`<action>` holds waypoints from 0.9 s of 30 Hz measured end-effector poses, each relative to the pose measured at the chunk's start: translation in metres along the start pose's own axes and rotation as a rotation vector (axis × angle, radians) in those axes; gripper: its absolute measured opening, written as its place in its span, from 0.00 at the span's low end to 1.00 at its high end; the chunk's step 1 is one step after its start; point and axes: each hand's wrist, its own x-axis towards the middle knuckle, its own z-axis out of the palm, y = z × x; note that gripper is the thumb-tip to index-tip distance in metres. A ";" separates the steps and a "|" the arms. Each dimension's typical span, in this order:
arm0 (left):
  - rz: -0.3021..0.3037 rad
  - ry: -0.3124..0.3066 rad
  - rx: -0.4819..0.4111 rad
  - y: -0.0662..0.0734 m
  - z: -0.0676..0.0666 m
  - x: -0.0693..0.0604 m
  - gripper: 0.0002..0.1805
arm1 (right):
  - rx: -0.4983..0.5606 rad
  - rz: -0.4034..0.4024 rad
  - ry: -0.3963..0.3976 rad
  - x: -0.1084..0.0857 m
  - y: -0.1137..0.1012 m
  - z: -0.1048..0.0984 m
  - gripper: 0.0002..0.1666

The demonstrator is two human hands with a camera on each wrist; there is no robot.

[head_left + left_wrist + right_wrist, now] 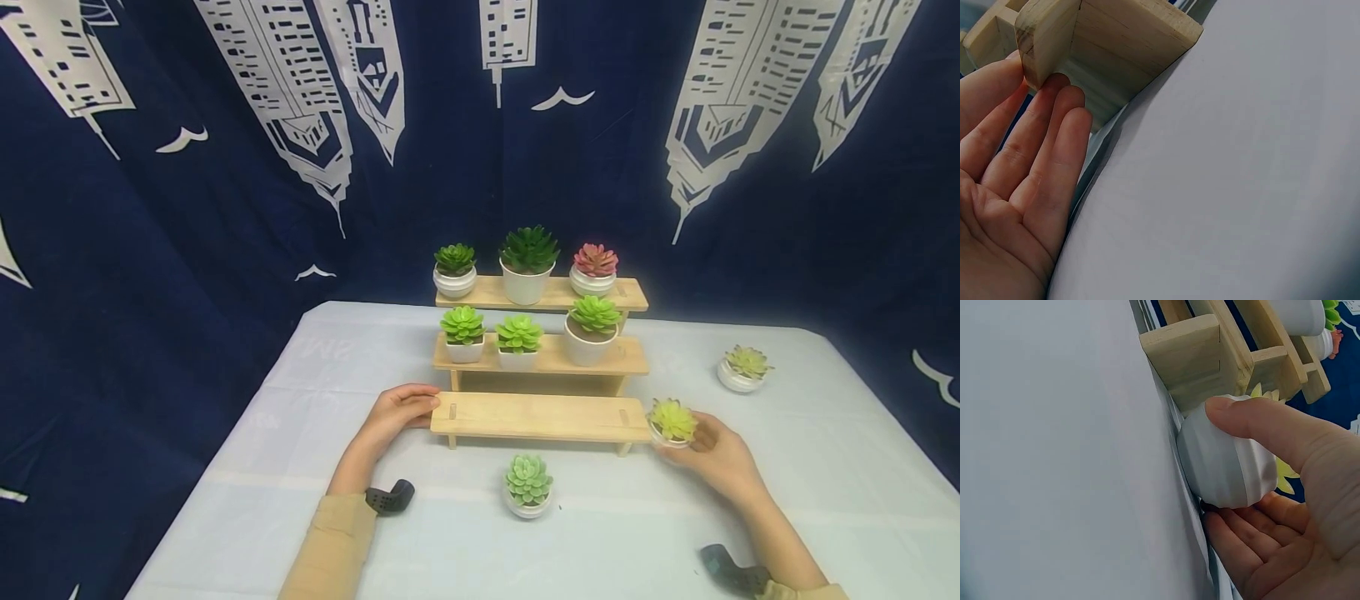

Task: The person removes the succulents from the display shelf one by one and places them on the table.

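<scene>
A wooden three-step plant stand [536, 415] is at the middle of the table. My left hand [396, 417] pinches the left end of its lowest step, with the thumb on one side of the board and fingertips against the other in the left wrist view. By the right end of that step, my right hand [716, 458] holds a potted yellow-green succulent [672, 421]. Its round, ribbed white pot [1229, 456] lies between thumb and fingers in the right wrist view. That lowest step bears no plants.
On the top step stand a small dark green succulent [454, 271], a larger one [527, 265] and a pink one [594, 271]. Three bright green succulents [517, 342] line the middle step. A pale green succulent [528, 486] sits in front, another succulent [742, 369] at right.
</scene>
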 end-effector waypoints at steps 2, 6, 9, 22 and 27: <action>0.001 -0.002 -0.001 0.000 0.000 0.000 0.21 | 0.001 0.010 -0.007 0.000 0.000 0.000 0.60; 0.003 0.002 0.003 0.001 0.001 0.000 0.21 | -0.001 0.022 -0.014 -0.001 -0.001 0.000 0.61; 0.001 0.007 0.004 0.002 0.001 0.000 0.21 | -0.005 0.024 -0.021 -0.001 -0.002 0.000 0.61; -0.016 0.017 -0.003 0.000 -0.001 0.001 0.21 | -0.097 -0.007 -0.058 -0.006 -0.019 -0.012 0.62; -0.008 0.010 -0.008 0.000 0.000 0.001 0.20 | -0.066 -0.027 -0.026 -0.008 -0.028 -0.017 0.63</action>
